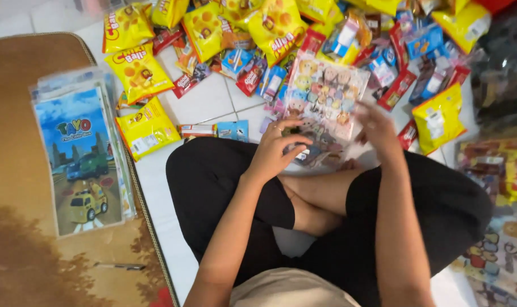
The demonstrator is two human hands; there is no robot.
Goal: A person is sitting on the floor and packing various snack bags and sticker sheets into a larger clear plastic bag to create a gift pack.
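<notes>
The floor [207,102] was laid with white square tiles, thin grey grout lines crossing between them; a brown rug [20,170] with a dark corded edge covered the left side, its lower part patterned in deeper brown and a touch of red at the bottom corner; soft, even light fell across the tiles without hard shadows; a dark, glossy plastic mass [500,62] sat at the upper right edge; no walls or windows showed.

A home, by the look of it: a white tiled floor [210,102], a brown patterned rug [20,187], and a person sitting cross-legged among heaped snack packets [139,71]
</notes>
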